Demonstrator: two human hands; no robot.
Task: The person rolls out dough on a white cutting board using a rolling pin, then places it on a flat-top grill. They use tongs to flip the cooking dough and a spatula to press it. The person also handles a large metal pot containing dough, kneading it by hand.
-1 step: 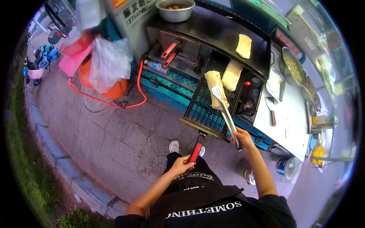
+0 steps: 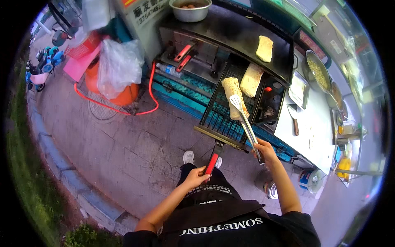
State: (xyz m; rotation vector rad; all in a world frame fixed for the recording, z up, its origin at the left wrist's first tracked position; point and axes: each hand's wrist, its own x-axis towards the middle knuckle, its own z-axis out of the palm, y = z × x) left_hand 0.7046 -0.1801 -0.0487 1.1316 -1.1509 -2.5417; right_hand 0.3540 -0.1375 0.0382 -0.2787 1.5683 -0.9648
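Observation:
My left hand is closed round the red handle of a pulled-out wire grill rack. In my right hand is a pair of metal tongs, its far end resting on a browned flatbread at the rack's left part. Some reddish filling shows at that bread's near end. A second flatbread lies beside it, farther back on the rack. One more pale flatbread sits on the black griddle plate above.
Two more red handles stick out left of the rack, near a plastic bottle. A metal pot stands on the griddle. At right, a white worktop bears a scraper, a tray and bowls. An orange hose crosses the pavement.

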